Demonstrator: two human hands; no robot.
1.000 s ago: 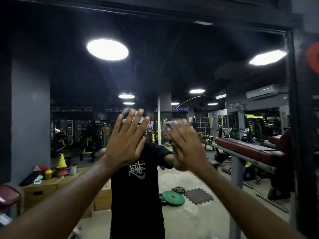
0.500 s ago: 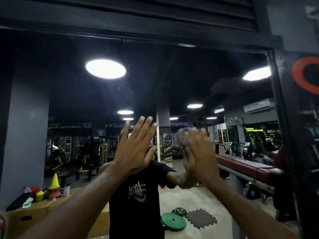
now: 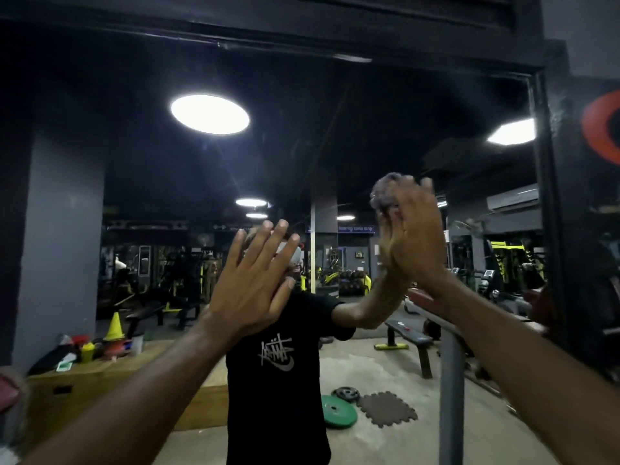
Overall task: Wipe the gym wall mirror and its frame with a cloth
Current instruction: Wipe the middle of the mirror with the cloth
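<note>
Wiping the glass is the step in hand, judged from the pose. Item one, right hand (image 3: 416, 236): raised high, fingers lying fairly straight and close together, pressing a bunched grey cloth (image 3: 385, 193) against the mirror (image 3: 302, 152); the outline is blurring, so the exact finger lie is uncertain. Item two, cloth: sitting on the upper right of the glass, a wad of it showing above the fingertips. Item three, left hand (image 3: 250, 283): fingers spread wide, palm facing the glass at head height and holding nothing; whether it is actually touching cannot be told. Item four, frame (image 3: 545, 182): a black upright is running down the right edge, well apart from the cloth, and a dark rail is crossing the top, higher again. By this reading the pane is only partly covered and the frame is not yet being worked. The next move is probably calling for firm, flat pressure and a stretch up and right toward that corner. Open room: broad bare glass is lying above both hands and to the left. A grey post (image 3: 451, 380) is standing low on the right; real or reflected cannot be told.
</note>
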